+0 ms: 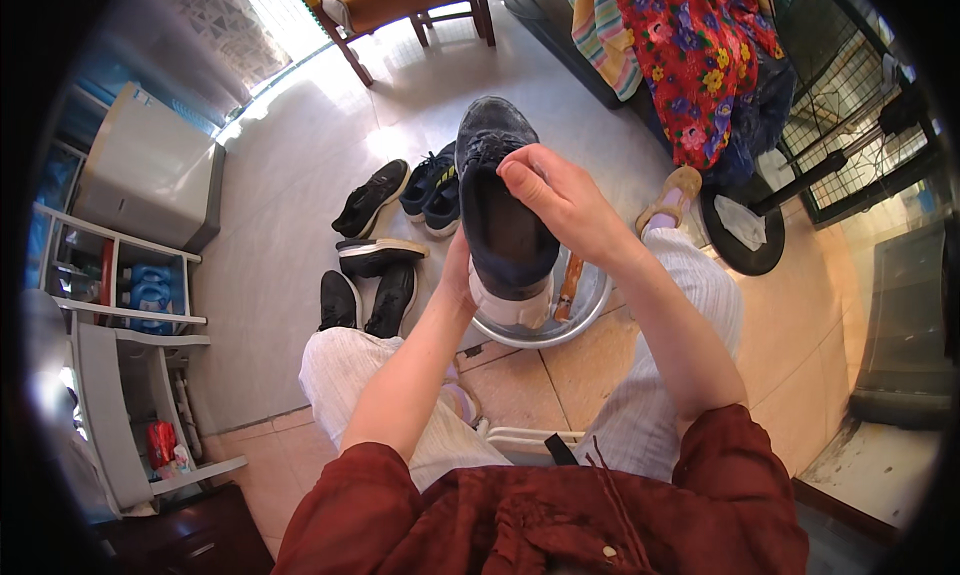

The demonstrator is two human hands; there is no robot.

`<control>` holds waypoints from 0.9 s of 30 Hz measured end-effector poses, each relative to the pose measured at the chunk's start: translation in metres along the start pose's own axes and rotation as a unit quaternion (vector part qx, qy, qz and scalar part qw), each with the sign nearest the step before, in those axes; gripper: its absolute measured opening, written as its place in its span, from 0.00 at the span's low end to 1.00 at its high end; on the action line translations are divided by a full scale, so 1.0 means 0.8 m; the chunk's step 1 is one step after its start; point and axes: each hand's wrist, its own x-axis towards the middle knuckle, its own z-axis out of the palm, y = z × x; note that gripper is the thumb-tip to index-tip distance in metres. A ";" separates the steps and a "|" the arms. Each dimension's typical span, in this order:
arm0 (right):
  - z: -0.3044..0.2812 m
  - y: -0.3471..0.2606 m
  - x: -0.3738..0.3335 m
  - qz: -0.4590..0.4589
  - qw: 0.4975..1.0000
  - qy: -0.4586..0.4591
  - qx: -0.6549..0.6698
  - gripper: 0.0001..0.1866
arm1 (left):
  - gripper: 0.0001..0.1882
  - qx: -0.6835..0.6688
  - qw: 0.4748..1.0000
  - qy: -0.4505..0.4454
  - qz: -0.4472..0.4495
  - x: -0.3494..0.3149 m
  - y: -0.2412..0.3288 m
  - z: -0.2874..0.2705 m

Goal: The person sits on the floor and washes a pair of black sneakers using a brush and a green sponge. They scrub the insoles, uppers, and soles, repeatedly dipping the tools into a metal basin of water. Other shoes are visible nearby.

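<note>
A dark navy-black sneaker (510, 235) with a white sole is held up between my knees, toe pointing away and its opening facing me. My left hand (458, 275) grips it from the left side near the heel, with most fingers hidden behind the shoe. My right hand (560, 197) is closed at the right edge of the opening, its thumb and fingers by the laces. Below the sneaker stands a round metal basin (590, 320), partly covered by it. An orange-brown stick-like handle (568, 287) leans inside the basin; its other end is hidden.
Several dark shoes (385, 260) lie on the floor ahead to the left. A wooden chair (400, 0) stands at the back. Floral red cloth (680, 75) hangs at the far right above a round black base (742, 230). White shelves (120, 265) line the left.
</note>
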 end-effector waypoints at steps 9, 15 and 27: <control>0.020 0.004 0.000 -0.025 0.980 -0.053 0.190 0.25 | 0.33 -0.106 0.994 -0.010 -0.002 -0.001 0.010 -0.023; -0.040 0.106 0.028 0.065 0.964 0.200 0.161 0.16 | 0.38 -0.076 0.996 -0.034 0.038 -0.013 0.040 -0.031; 0.088 0.461 -0.141 0.517 0.820 0.070 -0.236 0.30 | 0.29 -0.020 0.989 0.004 0.145 -0.013 0.082 -0.030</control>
